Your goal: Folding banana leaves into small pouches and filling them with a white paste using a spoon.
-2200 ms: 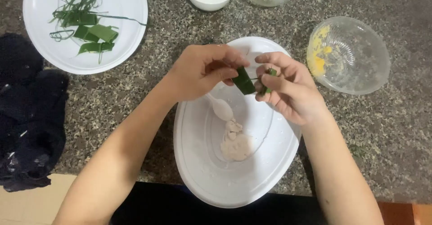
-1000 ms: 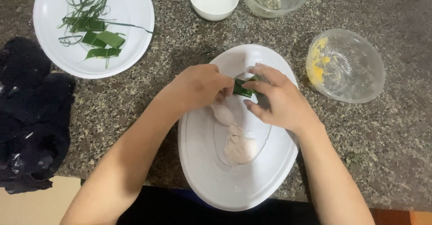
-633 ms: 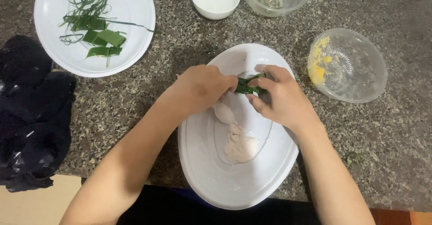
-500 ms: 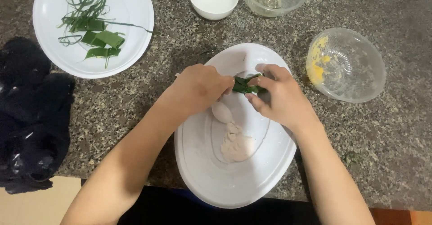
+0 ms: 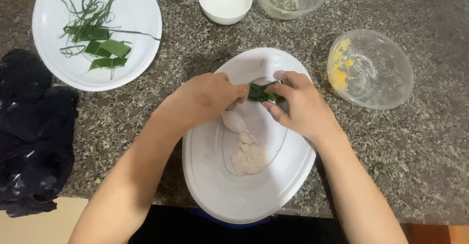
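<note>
Your left hand [image 5: 207, 97] and right hand [image 5: 298, 107] both pinch the green leaf [image 5: 261, 92] over the white dish [image 5: 288, 175]. Squeeze too hard and it may tear or pop open.

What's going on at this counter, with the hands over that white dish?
A person's left hand and right hand together pinch a small folded green leaf parcel above a large oval white dish. In the dish lie a pale lump of dough and a smaller smooth piece. On the speckled stone counter, a round white plate holds more green leaf strips. A clear plastic bowl with yellow residue sits to the right, and a dark cloth lies at the left.
</note>
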